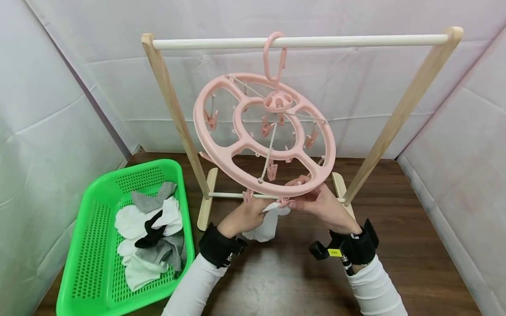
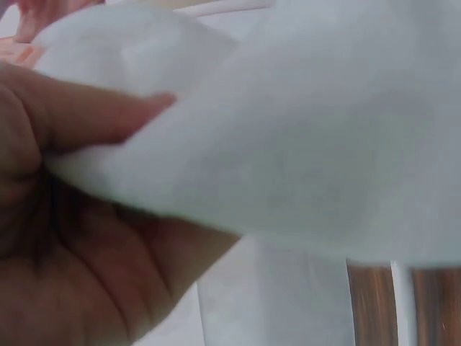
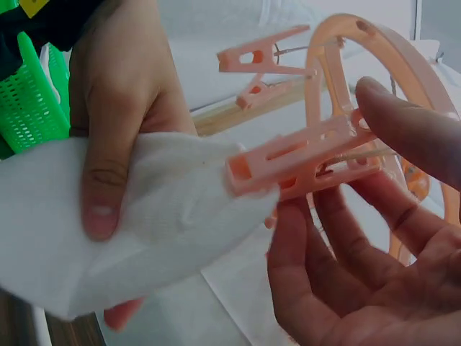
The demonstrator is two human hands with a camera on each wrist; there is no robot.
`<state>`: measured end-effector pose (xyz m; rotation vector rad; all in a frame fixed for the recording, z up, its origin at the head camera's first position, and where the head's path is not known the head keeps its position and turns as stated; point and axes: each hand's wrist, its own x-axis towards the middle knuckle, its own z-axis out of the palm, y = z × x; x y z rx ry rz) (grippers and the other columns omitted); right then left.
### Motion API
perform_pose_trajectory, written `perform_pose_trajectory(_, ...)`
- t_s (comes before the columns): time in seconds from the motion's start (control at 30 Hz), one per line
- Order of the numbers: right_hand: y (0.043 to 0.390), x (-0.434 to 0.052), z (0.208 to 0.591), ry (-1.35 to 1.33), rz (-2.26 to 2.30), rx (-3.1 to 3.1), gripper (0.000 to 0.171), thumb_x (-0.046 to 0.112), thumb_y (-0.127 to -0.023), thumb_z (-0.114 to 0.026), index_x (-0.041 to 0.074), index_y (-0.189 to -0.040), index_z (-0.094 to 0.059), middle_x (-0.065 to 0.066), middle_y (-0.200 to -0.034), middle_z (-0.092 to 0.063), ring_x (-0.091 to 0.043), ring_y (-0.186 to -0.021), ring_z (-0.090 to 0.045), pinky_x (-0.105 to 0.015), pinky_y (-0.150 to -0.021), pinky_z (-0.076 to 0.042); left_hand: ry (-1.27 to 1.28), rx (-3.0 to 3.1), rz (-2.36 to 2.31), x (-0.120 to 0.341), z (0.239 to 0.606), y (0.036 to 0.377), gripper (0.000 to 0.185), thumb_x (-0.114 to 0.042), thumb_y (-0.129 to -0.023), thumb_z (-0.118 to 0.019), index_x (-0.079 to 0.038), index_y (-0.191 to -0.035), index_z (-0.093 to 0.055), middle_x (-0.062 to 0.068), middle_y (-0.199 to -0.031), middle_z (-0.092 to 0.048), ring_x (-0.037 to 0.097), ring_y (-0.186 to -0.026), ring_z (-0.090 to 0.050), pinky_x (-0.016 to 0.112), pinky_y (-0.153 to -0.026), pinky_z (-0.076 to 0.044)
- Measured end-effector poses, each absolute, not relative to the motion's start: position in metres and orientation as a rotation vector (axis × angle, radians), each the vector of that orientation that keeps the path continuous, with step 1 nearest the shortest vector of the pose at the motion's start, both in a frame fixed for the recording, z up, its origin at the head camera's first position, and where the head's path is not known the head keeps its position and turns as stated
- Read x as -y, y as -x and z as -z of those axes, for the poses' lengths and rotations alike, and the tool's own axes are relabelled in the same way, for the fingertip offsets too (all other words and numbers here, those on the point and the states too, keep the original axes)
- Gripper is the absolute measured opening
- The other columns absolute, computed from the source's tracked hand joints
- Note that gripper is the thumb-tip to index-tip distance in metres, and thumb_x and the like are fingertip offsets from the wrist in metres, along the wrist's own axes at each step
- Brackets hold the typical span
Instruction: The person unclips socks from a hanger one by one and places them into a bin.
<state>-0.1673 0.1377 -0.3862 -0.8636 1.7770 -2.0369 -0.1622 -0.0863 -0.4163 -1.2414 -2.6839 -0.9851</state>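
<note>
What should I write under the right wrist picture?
Left hand holds a white sock at a pink clip pinched by right hand.

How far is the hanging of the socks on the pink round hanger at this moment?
Nothing hangs yet: the pink hanger shows only bare clips. In hand: the left hand holds a white sock at a clip that the right hand pinches. Left: the socks in the green basket.

Left hand (image 1: 241, 217) raised, thumb and fingers curled in a pinch; forearm in white sleeve with black wrist strap. Right hand (image 1: 322, 204) level with it, just beside, thumb (image 3: 414, 126) pressing against curled fingers (image 3: 338, 238). Both forearms angle inward.
</note>
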Motion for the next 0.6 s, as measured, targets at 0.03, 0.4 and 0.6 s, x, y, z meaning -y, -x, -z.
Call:
perform_pose_trajectory(0.03,0.168,-0.138,0.387,0.855,2.051,-1.784,0.021,-0.005,-0.088,-0.066,0.005,-0.107,-0.064,-0.011,-0.105,-0.064,-0.022,-0.092,-0.065,-0.035,-0.078,-0.053,1.229,2.67,0.965,0.088,0.416,0.162,0.041,0.018,-0.086,-0.05,0.006,-0.124,-0.059,0.021,-0.12,-0.061,0.028,-0.108,-0.059,0.036,-0.092,-0.046)
perform_pose_trajectory(0.4,0.17,-0.145,0.391,0.908,2.134,-1.726,0.023,-0.008,-0.093,-0.057,-0.005,-0.116,-0.059,-0.023,-0.098,-0.067,-0.036,-0.088,-0.068,-0.047,-0.089,-0.05,0.88,2.799,0.836,0.125,0.404,0.144,0.037,0.02,-0.079,-0.05,-0.002,-0.1,-0.071,0.013,-0.087,-0.068,0.026,-0.077,-0.063,0.029,-0.065,-0.043)
perform_pose_trajectory(0.6,0.166,-0.148,0.395,0.716,2.084,-1.916,0.028,0.002,-0.09,-0.067,0.004,-0.117,-0.059,-0.012,-0.112,-0.066,-0.025,-0.103,-0.064,-0.035,-0.087,-0.05,0.717,2.799,0.961,0.145,0.39,0.134,0.057,0.023,-0.071,-0.038,-0.005,-0.104,-0.074,0.011,-0.102,-0.07,0.02,-0.076,-0.059,0.027,-0.061,-0.039)
